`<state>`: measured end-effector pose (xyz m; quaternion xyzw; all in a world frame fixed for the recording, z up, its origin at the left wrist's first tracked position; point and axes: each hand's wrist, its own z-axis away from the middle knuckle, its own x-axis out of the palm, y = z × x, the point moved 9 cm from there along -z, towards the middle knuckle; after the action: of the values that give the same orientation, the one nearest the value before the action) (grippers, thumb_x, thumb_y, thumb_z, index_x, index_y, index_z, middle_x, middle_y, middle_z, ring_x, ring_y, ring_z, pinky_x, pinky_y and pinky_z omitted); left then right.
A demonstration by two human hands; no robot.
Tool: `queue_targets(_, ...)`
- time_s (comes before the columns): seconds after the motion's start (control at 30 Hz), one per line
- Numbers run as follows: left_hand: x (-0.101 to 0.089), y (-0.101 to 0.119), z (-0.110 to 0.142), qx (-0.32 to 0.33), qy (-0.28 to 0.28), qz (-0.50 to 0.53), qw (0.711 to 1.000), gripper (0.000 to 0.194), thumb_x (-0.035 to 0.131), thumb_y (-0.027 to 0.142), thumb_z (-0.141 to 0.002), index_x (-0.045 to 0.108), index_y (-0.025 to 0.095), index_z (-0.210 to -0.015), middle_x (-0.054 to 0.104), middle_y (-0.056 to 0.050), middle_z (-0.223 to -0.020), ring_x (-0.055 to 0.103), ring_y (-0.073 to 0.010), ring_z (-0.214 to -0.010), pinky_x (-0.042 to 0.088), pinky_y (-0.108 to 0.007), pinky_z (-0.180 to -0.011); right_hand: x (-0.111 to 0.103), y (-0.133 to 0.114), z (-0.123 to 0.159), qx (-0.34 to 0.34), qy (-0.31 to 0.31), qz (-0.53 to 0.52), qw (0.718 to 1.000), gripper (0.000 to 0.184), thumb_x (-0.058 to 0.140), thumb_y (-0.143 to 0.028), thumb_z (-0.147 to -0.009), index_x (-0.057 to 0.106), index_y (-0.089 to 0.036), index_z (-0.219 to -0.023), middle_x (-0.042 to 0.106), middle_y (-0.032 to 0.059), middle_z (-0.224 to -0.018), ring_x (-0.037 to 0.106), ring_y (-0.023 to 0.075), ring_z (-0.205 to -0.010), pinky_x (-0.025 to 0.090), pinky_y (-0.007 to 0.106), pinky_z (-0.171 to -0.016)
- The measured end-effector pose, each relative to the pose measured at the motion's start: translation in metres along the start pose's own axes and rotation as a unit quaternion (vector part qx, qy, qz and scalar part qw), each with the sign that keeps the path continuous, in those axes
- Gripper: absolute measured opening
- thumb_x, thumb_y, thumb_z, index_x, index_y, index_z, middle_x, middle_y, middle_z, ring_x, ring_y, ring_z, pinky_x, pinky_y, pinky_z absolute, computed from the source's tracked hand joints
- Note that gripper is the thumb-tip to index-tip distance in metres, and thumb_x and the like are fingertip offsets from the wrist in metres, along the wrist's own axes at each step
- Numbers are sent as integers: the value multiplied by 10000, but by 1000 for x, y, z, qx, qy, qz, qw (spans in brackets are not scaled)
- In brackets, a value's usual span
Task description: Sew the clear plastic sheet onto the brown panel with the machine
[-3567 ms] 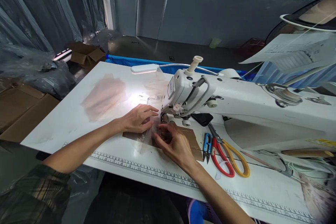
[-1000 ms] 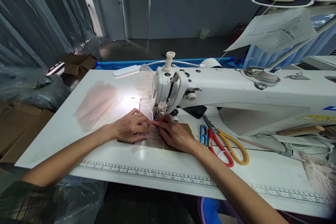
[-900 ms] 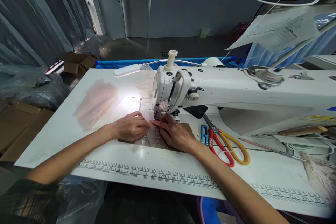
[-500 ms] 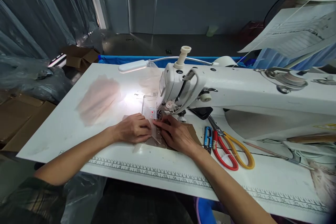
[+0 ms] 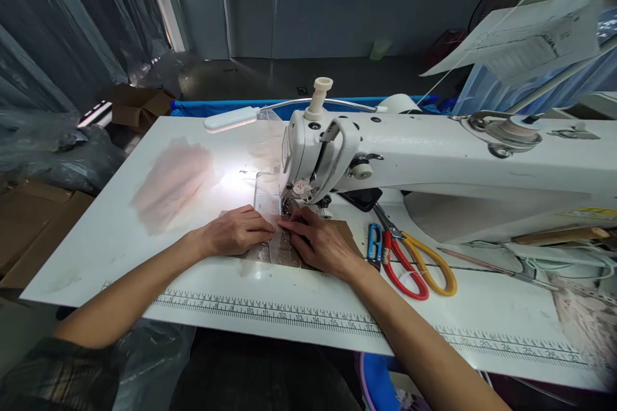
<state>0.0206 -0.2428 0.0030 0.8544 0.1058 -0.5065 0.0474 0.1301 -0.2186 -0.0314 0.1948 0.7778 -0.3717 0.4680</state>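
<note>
A white sewing machine (image 5: 318, 148) stands over a pale tabletop, its presser foot (image 5: 289, 207) low at the needle. Thin, see-through fabric (image 5: 263, 252) lies in front of the foot, partly over a brown board (image 5: 289, 258). Left of the foot, my left hand (image 5: 238, 231) presses down on the fabric with curled, closed fingers. Just before the foot, my right hand (image 5: 315, 241) pinches the fabric, its index finger stretched towards the left hand. My fingers hide part of the fabric's edge.
Red-and-yellow-handled scissors (image 5: 417, 257) and blue thread snips (image 5: 375, 243) lie right of my right hand. Pinkish sheer fabric (image 5: 173, 186) rests at the left. A printed ruler (image 5: 289, 318) runs along the front edge. Lace (image 5: 583, 314) sits at the far right.
The whole view has shifted slightly, so everything sits a little further left. Both hands stay by the presser foot, and the red marks near it no longer show clearly.
</note>
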Motion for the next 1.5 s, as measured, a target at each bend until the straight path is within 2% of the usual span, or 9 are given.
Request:
queue_targets(0.27, 4, -2, 0, -25, -13, 15, 999, 180, 498, 220, -939, 658, 167, -877, 700, -56, -927, 605, -142, -744, 458, -294, -668, 2, 1, 0, 19, -8, 28, 999, 381, 420, -241, -915, 648, -223, -1220, 635, 126, -1056, 622, 227, -853, 538, 371, -711)
queue_targets(0.4, 0, -1, 0, -20, 5, -4, 1000, 172, 503, 207, -941, 649, 170, -856, 702, -37, -922, 574, -123, -708, 432, -315, -731, 0, 2, 0, 20, 1, 3, 1000, 395, 397, -238, -925, 634, -202, -1239, 632, 126, -1049, 620, 216, -858, 536, 368, -742)
queue_targets(0.53, 0, -2, 1, -22, 14, -8, 1000, 175, 499, 220, -946, 641, 174, -855, 698, -49, -978, 585, -130, -766, 423, -330, -783, -3, 1, 1, 16, 8, -3, 1000, 388, 400, -225, -921, 642, -204, -1223, 635, 118, -1045, 625, 209, -862, 543, 360, -750)
queue_targets(0.73, -1, 0, 1, -14, 21, -1, 1000, 163, 500, 215, -947, 642, 170, -882, 701, -46, -943, 569, -131, -740, 427, -319, -747, 0, 1, 1, 14, 3, 10, 1000, 382, 425, -209, -910, 638, -184, -1225, 626, 134, -1085, 626, 215, -865, 557, 376, -754)
queue_targets(0.93, 2, -2, 0, -27, 4, 6, 1000, 144, 529, 217, -936, 648, 176, -866, 706, -33, -958, 563, -127, -727, 425, -311, -726, -8, -1, 4, 10, 8, -27, 1000, 396, 401, -178, -918, 608, -185, -1255, 601, 136, -1089, 619, 201, -878, 564, 379, -784)
queue_targets(1.13, 3, -2, 1, -29, 14, 9, 999, 145, 520, 214, -941, 647, 182, -877, 709, -24, -951, 585, -131, -755, 412, -310, -708, -10, -17, 8, -56, -1, -43, 997, 368, 439, -147, -893, 657, -195, -1186, 592, 119, -1017, 606, 206, -921, 560, 394, -823)
queue_targets(1.3, 5, -5, 1, -41, -2, 13, 999, 160, 514, 222, -939, 655, 190, -872, 711, -27, -956, 587, -136, -752, 404, -325, -718, -3, -18, 9, -65, -13, -13, 998, 363, 445, -144, -884, 666, -198, -1167, 562, 132, -1052, 588, 221, -953, 555, 416, -829)
queue_targets(1.4, 6, -6, 1, -51, -15, 37, 998, 157, 530, 273, -923, 664, 192, -909, 706, -45, -978, 594, -146, -761, 409, -338, -727, -1, -17, 9, -55, -18, -11, 998, 379, 458, -126, -866, 654, -210, -1178, 559, 117, -1044, 583, 208, -951, 550, 405, -840)
queue_targets(1.5, 0, -7, 1, -54, 11, 65, 996, 230, 567, 369, -880, 664, 176, -959, 694, -68, -995, 599, -160, -765, 426, -365, -748, -2, -16, 9, -45, -13, -6, 999, 371, 472, -141, -861, 655, -207, -1177, 563, 116, -1038, 584, 214, -950, 551, 406, -826)
